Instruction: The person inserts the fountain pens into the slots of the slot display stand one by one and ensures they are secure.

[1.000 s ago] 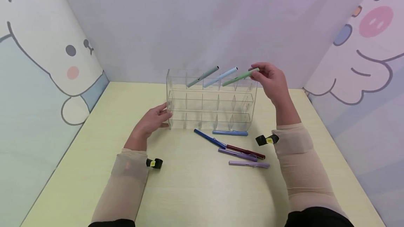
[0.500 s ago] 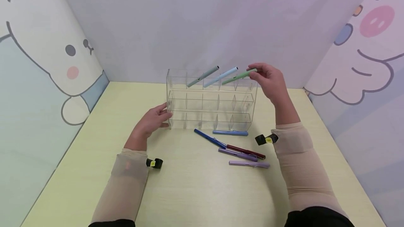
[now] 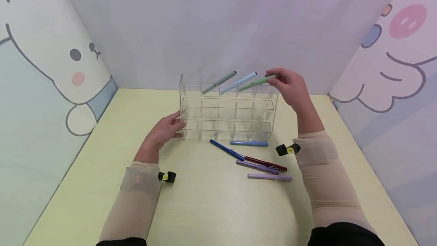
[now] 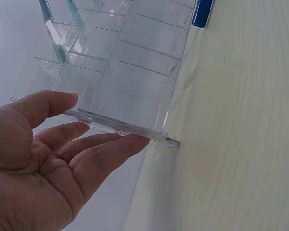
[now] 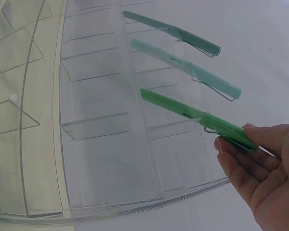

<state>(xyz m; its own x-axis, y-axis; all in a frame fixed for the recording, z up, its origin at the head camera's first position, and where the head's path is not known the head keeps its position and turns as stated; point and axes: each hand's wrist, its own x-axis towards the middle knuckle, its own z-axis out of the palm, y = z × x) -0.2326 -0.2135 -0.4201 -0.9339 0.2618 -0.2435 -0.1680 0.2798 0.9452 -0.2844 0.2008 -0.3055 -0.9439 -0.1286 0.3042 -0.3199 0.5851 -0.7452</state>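
Observation:
A clear acrylic pen rack (image 3: 227,109) with tiered compartments stands at the back of the table. At its left side, my left hand (image 3: 165,130) holds the side panel; in the left wrist view the thumb and fingers (image 4: 103,161) lie on either side of the panel. My right hand (image 3: 289,88) pinches the upper end of a green pen (image 5: 176,109) by its clip. The pen's lower end sits in the top tier, tilted. To its left, a light blue pen (image 3: 238,83) and a grey-green pen (image 3: 219,82) lean in the same tier.
On the table (image 3: 205,208) before the rack lie a light blue clip pen (image 3: 248,144), a dark blue pen (image 3: 227,150), a dark red pen (image 3: 266,163), a purple pen (image 3: 257,167) and a lilac pen (image 3: 269,177). A wall (image 3: 222,22) rises behind the rack.
My right hand has shifted slightly left with the green pen, whose lower end has moved left and up a little. My left hand and the other pens stay put.

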